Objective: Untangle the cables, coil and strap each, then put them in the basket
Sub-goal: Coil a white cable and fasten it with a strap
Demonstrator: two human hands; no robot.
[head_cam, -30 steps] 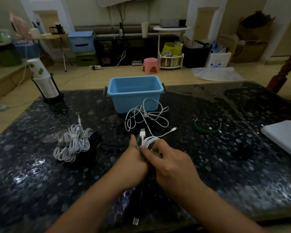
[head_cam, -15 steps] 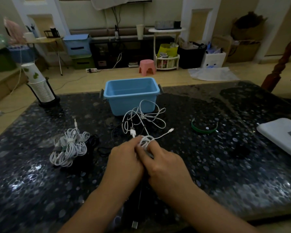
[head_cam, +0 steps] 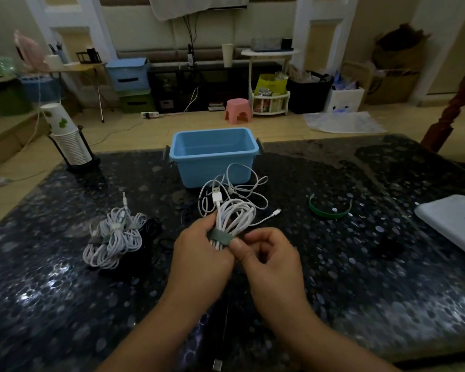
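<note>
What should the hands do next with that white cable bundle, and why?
Probably press the grey-green strap closed: it already wraps the coiled white cable, which the left hand grips while the right hand's thumb rests on its end.

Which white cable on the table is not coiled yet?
The loose white cable sprawled just in front of the blue basket. The bundle at left is strapped, and the coil in the hands has a green strap.

White coiled cable (head_cam: 235, 216) bound by grey-green strap (head_cam: 220, 236), loose white cable (head_cam: 242, 185) tangled against empty blue basket (head_cam: 212, 157), strapped white bundle (head_cam: 114, 234) lying left, green strap (head_cam: 329, 212) right
</note>
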